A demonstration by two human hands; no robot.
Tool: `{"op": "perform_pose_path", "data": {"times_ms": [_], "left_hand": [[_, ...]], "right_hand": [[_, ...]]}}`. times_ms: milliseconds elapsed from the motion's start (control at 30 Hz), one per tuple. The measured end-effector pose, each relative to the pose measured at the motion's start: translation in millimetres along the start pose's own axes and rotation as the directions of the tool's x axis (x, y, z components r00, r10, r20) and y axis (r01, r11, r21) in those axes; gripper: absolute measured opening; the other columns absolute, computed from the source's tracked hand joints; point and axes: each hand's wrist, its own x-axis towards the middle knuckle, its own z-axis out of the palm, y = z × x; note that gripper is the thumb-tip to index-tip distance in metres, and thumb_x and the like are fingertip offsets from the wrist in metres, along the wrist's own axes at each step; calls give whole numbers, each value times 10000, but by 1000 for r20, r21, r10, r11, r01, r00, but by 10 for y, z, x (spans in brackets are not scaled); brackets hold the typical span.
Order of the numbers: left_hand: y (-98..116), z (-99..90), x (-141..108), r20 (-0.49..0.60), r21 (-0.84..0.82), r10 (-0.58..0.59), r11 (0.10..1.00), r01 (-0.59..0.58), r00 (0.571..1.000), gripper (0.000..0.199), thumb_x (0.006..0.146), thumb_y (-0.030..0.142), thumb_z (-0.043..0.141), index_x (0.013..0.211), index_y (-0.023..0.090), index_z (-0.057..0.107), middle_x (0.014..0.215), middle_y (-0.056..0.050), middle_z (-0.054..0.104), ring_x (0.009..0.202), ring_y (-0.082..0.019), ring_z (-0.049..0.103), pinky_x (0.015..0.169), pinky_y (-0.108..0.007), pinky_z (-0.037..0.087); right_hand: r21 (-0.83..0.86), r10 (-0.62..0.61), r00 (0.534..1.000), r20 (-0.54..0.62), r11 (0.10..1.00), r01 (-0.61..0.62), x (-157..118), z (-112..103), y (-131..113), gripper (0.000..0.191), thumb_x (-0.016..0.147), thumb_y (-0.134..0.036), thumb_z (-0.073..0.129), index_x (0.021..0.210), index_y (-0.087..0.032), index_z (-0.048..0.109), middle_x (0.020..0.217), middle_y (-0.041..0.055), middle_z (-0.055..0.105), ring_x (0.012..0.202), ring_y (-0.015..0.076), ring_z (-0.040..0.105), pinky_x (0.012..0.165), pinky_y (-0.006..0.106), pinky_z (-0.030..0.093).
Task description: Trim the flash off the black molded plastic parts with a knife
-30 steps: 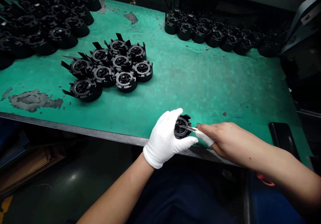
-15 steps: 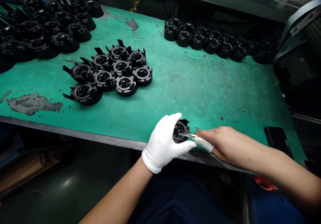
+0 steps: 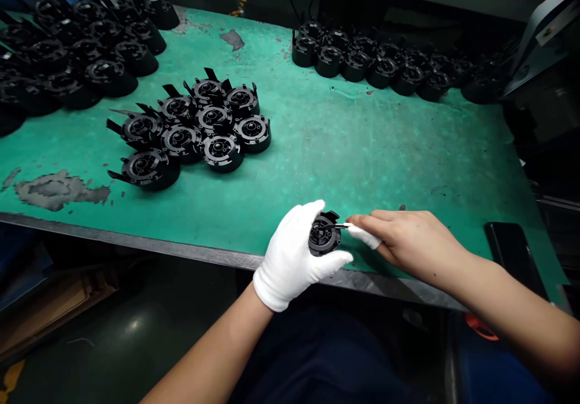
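Note:
My left hand (image 3: 290, 256), in a white glove, is wrapped around a round black plastic part (image 3: 324, 241) near the table's front edge. The part's ringed inner face is turned up toward me, and a short tab sticks out at its far side. Between the fingertips of my right hand (image 3: 392, 235) is a slim, blade-like metal tool (image 3: 341, 226); its tip reaches over the part's face. A white cover sits on my right thumb. The tool's handle is hidden in that hand, so its exact kind cannot be made out.
Several similar black parts (image 3: 222, 150) stand grouped left of centre on the green tabletop (image 3: 362, 156). More fill the far left (image 3: 106, 75) and a row (image 3: 356, 63) at the back. A black phone-like object (image 3: 512, 253) lies at right. A grey metal arm (image 3: 544, 32) rises behind.
My right hand has shifted slightly up, moving the tool tip from the part's middle toward its far side. My left hand keeps its hold; the view has shifted slightly.

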Motion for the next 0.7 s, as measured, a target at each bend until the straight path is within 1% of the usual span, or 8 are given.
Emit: {"op": "perform_pose_path", "data": {"times_ms": [100,167,233,333,433,533,600,700], "left_hand": [[6,0,6,6,5,-14,1000,14,1000,887,732,640,755,1418,192,418,1398,-153,551,1320,-328,526,1131,-516,438],[9,-1,9,6,6,-19,1000,19,1000,890,725,639,762,1412,185,424,1393,-151,554,1315,-320,530,1133,-503,440],[11,-3,12,8,5,-23,1000,23,1000,889,721,636,767,1407,182,428,1389,-149,556,1309,-314,535,1132,-495,443],[14,-7,14,5,1,-21,1000,21,1000,875,728,627,767,1403,185,429,1386,-149,558,1308,-314,535,1130,-498,443],[24,-15,14,-1,-11,-15,1000,15,1000,855,735,611,771,1394,182,433,1382,-150,558,1304,-307,539,1131,-486,445],[32,-17,13,1,-17,-20,1000,20,1000,851,733,609,773,1388,184,435,1376,-150,563,1287,-307,553,1120,-484,455],[27,-9,16,8,-11,-34,999,34,999,845,739,605,769,1393,188,433,1379,-150,561,1285,-310,556,1115,-487,458],[6,-8,33,25,-6,-54,999,54,998,846,741,596,770,1402,195,428,1381,-146,560,1286,-308,559,1113,-479,462]], "right_hand": [[-90,-12,1000,-4,996,12,23,4,29,436,879,-169,518,1275,-324,616,889,15,736,707,199,676,520,282,290],[-90,-12,1000,13,996,13,18,1,40,434,887,-170,505,1278,-327,608,899,17,740,715,210,687,520,286,298],[-31,-2,999,47,999,4,-9,1,29,421,900,-180,493,1277,-333,606,962,21,754,752,222,706,538,286,350],[111,23,993,115,993,-36,-87,31,-44,450,881,-150,495,1288,-309,604,1071,44,761,862,247,728,627,300,461],[229,28,986,163,971,-65,-187,93,-159,486,860,-109,491,1299,-283,603,1094,58,763,916,256,733,708,322,521],[340,31,990,137,937,-76,-275,157,-246,457,899,-121,471,1305,-289,595,1140,46,754,960,241,728,775,328,548],[385,76,993,87,917,-104,-312,199,-274,431,927,-147,464,1313,-287,592,1192,46,737,1001,238,718,826,341,553],[349,161,985,53,922,-170,-308,256,-310,437,924,-152,472,1331,-261,591,1227,82,720,1040,262,707,860,375,550]]}}
